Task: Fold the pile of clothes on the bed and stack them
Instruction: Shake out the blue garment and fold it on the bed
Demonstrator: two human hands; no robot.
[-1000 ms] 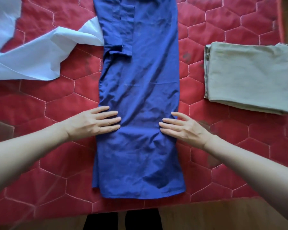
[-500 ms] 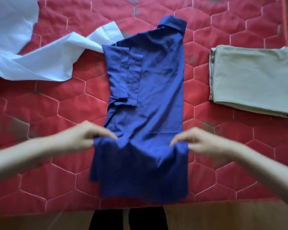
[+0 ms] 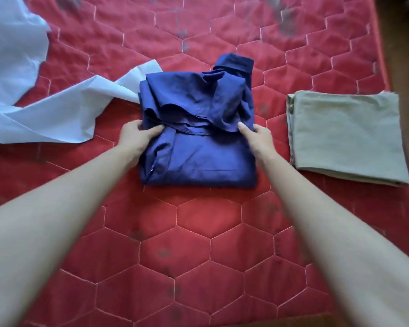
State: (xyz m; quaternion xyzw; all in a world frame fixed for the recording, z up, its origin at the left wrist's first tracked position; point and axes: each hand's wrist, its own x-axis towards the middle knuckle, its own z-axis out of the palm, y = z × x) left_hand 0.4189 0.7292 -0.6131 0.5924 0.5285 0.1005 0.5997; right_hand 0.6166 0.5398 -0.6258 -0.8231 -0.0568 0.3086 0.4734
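Note:
A dark blue shirt [image 3: 198, 156] lies folded into a rough square in the middle of the red quilted bed [image 3: 198, 244], its collar sticking out at the far side. My left hand [image 3: 137, 138] grips the shirt's left edge, thumb on top of the cloth. At the right edge my right hand [image 3: 257, 135] holds the folded layers, thumb pressed on top. A folded beige garment [image 3: 345, 135] lies flat to the right of the shirt. A pale blue garment [image 3: 45, 114] lies unfolded and crumpled at the left, one corner touching the shirt.
The bed's right edge [image 3: 383, 67] runs along a dark wooden surface. Bare red quilt stretches between me and the shirt and beyond it at the far side.
The long flat shirt had its near end lifted and carried away from me, doubling it into a short square. Both hands went from pressing flat to gripping the sides.

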